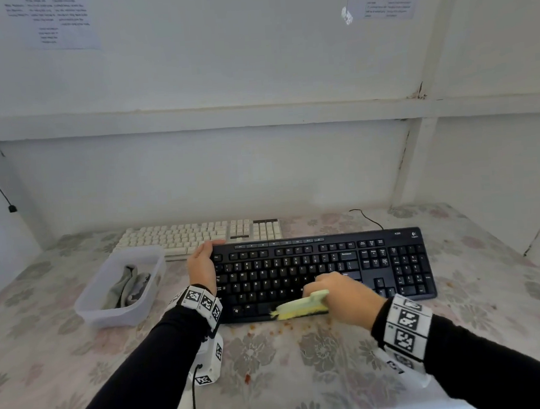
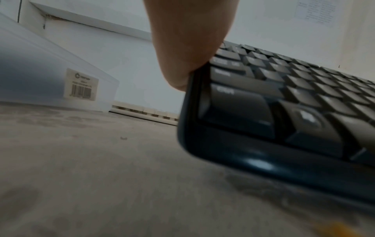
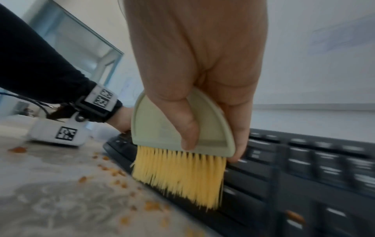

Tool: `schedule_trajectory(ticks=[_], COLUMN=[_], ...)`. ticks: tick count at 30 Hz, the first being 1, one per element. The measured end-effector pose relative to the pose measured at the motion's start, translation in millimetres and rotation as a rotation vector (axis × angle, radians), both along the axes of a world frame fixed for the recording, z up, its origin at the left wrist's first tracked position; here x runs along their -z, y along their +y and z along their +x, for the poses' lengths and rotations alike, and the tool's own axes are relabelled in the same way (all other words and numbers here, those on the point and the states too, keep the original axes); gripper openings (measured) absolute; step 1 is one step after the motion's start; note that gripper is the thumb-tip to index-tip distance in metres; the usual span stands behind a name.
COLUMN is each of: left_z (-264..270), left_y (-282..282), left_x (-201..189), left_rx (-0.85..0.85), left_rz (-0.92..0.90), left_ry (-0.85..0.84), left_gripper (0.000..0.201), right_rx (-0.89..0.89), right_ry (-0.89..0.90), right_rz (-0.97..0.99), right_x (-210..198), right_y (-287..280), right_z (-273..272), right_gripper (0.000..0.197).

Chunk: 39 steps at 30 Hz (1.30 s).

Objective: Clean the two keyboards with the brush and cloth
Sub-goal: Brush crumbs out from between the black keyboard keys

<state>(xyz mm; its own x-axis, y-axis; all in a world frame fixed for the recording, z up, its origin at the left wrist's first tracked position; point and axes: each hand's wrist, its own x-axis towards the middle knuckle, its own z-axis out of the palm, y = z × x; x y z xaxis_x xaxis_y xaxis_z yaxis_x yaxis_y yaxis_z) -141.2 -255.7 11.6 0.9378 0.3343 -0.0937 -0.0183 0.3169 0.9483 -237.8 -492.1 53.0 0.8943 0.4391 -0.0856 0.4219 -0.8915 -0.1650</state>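
Note:
A black keyboard [image 1: 324,270] lies across the middle of the table, with a white keyboard [image 1: 200,236] behind it to the left. My right hand [image 1: 342,298] grips a pale green brush [image 3: 178,126]; its yellow bristles [image 3: 180,174] rest on the black keyboard's front edge [image 3: 243,205]. My left hand [image 1: 202,266] holds the black keyboard's left end, thumb over its top corner and the heel of the palm against its left edge [image 2: 194,89]. A grey cloth [image 1: 129,287] lies in a clear plastic tub [image 1: 90,308] on the left.
Orange crumbs [image 1: 271,330] are scattered on the floral tablecloth just in front of the black keyboard, also seen as crumbs [image 3: 113,173] by the bristles. The keyboard's cable [image 1: 367,216] runs to the back wall. A white partition wall closes the rear.

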Motion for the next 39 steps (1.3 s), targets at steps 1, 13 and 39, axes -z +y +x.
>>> schedule_trajectory(ticks=[1, 13, 39], left_z=[0, 2, 8], left_y=[0, -2, -1], left_x=[0, 2, 11], left_rx=[-0.001, -0.043, -0.089], left_rz=[0.003, 0.044, 0.094], left_ry=[-0.002, -0.053, -0.077], left_gripper=[0.035, 0.032, 0.034], right_rx=[0.028, 0.455, 0.72], right_ry=[-0.002, -0.042, -0.301], right_rz=[-0.012, -0.204, 0.565], right_x=[-1, -39, -35], right_y=[-15, -138, -95], right_z=[0, -16, -1], right_gripper=[0.031, 0.034, 0.034])
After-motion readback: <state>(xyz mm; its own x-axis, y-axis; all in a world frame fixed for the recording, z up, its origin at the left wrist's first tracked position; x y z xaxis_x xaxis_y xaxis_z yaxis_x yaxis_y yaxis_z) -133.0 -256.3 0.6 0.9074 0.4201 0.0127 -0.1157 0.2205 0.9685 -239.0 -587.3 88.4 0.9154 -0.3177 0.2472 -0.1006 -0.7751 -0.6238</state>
